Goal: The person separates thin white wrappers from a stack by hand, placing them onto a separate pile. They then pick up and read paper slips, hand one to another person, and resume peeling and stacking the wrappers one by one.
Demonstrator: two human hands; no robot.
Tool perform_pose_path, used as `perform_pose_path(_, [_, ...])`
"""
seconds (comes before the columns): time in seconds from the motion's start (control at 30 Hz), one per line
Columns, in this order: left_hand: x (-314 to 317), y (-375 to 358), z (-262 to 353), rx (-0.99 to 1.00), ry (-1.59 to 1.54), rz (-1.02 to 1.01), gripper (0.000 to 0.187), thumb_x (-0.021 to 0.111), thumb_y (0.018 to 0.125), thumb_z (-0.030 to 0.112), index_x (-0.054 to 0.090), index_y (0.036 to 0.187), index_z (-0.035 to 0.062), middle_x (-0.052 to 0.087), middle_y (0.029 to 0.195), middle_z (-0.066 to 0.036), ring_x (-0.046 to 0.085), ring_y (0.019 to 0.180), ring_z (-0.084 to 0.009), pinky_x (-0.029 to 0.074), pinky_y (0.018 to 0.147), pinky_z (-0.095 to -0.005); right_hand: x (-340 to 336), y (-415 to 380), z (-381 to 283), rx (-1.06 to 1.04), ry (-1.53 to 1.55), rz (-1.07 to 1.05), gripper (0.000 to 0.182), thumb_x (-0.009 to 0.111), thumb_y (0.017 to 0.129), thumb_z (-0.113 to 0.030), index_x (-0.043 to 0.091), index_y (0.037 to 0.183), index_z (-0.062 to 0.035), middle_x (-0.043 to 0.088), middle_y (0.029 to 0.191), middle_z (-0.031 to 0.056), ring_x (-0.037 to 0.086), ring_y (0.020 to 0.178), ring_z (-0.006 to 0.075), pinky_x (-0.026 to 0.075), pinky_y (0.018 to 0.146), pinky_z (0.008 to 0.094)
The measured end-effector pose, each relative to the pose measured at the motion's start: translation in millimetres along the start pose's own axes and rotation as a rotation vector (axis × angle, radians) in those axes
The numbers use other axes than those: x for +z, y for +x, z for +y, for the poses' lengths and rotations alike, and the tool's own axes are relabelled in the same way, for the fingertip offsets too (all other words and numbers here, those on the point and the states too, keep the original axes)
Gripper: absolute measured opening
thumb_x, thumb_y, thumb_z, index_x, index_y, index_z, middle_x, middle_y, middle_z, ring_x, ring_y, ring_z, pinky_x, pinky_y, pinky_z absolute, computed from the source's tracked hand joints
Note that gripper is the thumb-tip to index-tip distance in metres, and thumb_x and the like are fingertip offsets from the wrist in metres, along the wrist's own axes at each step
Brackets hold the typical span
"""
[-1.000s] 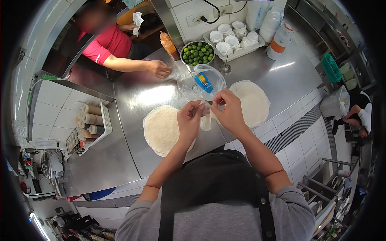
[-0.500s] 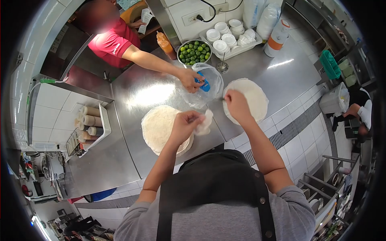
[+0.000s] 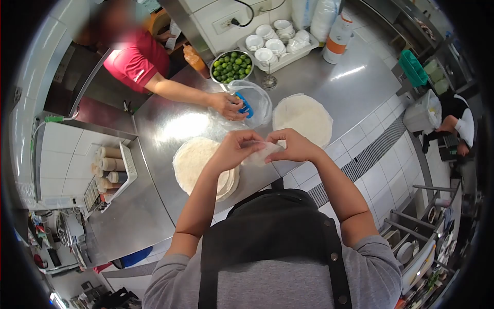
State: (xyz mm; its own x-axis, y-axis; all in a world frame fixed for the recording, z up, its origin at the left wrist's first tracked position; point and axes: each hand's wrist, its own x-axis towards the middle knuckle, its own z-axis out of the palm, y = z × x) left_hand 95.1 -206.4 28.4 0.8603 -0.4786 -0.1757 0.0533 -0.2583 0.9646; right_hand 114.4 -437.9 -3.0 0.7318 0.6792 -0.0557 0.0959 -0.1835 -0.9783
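Observation:
A small, thin, whitish translucent piece (image 3: 259,153) hangs between my two hands in front of my apron. The fingers of my left hand (image 3: 232,150) pinch its left side. On its right edge, my right hand (image 3: 295,146) closes thumb and fingertips. Left of it, partly behind my left wrist, lies a stack of round, flat, pale sheets (image 3: 195,164) on the steel counter. Another round pale stack (image 3: 302,119) lies just beyond my right hand. What the piece is made of is hard to tell.
Across the steel counter (image 3: 159,185), a co-worker's hand (image 3: 226,105) holds a blue object (image 3: 244,105) over a clear plastic bag (image 3: 261,98). Behind are a bowl of limes (image 3: 231,67), a tray of white cups (image 3: 288,63) and an orange-banded container (image 3: 336,41). Bottles (image 3: 112,165) stand left.
My right hand has left the right-hand stack and come to the thin piece beside my left hand. The co-worker's hand still holds the blue object. The whole view has shifted slightly.

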Motion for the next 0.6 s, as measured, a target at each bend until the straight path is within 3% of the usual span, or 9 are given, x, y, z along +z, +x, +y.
perform_pose_path(0.03, [-1,7,4,0.006,-0.002,-0.014,0.011,0.07,0.092,0.008,0.068,0.097,-0.0013,0.067,0.09,0.0,0.06,0.085,-0.0065,0.049,0.076,-0.0239,-9,-9,1,0.018,-0.25,-0.011,0.021,0.077,0.08,-0.016,0.068,0.093,-0.002,0.069,0.086,0.005,0.062,0.083,0.0139,0.048,0.084,0.0327])
perform_pose_path(0.1, [-3,20,10,0.16,-0.006,0.097,0.012,0.068,0.093,0.009,0.068,0.097,-0.0019,0.067,0.086,-0.001,0.06,0.081,-0.0066,0.049,0.072,-0.0241,-32,-25,19,-0.008,-0.253,0.041,0.018,0.076,0.081,-0.013,0.067,0.092,-0.0019,0.068,0.084,0.0035,0.061,0.082,0.0125,0.049,0.083,0.0315])
perform_pose_path(0.27, [-9,81,1,0.209,0.099,0.174,0.016,0.065,0.096,0.014,0.064,0.1,-0.0012,0.065,0.082,0.0,0.06,0.078,-0.0058,0.048,0.069,-0.0226,-88,-46,27,-0.03,-0.087,0.257,0.012,0.073,0.083,-0.007,0.065,0.089,-0.0012,0.067,0.081,0.002,0.061,0.079,0.0108,0.049,0.079,0.0279])
perform_pose_path(0.33, [-4,114,-3,0.216,0.047,0.248,0.016,0.064,0.097,0.015,0.063,0.101,-0.0004,0.066,0.081,0.0,0.06,0.075,-0.0058,0.047,0.067,-0.0222,-112,-43,29,0.124,0.084,0.408,0.009,0.071,0.085,-0.005,0.064,0.087,-0.0002,0.067,0.081,0.003,0.061,0.078,0.0105,0.049,0.078,0.0267])
perform_pose_path(0.43, [0,167,-10,0.336,0.026,0.297,0.014,0.063,0.097,0.014,0.063,0.099,0.0001,0.066,0.081,-0.002,0.061,0.073,-0.0065,0.047,0.066,-0.0231,-146,-28,40,0.122,-0.143,0.608,0.009,0.069,0.088,-0.006,0.063,0.086,-0.0002,0.067,0.083,0.0002,0.061,0.082,0.0068,0.048,0.078,0.0246])
perform_pose_path(0.57, [10,193,-2,0.466,0.042,0.411,0.012,0.061,0.097,0.012,0.063,0.1,0.0004,0.066,0.079,-0.006,0.062,0.07,-0.0105,0.047,0.065,-0.0256,-163,-25,27,-0.063,-0.238,0.754,0.009,0.069,0.087,-0.007,0.066,0.088,0.0015,0.069,0.082,0.0047,0.063,0.079,0.0114,0.05,0.078,0.0284])
perform_pose_path(0.6, [15,189,0,0.524,0.098,0.451,0.011,0.061,0.097,0.011,0.063,0.1,0.0005,0.066,0.081,-0.009,0.063,0.071,-0.0162,0.048,0.066,-0.0288,-159,-29,22,-0.094,-0.311,0.82,0.008,0.07,0.085,-0.005,0.066,0.088,0.0009,0.069,0.083,0.0058,0.064,0.08,0.0142,0.05,0.078,0.0287])
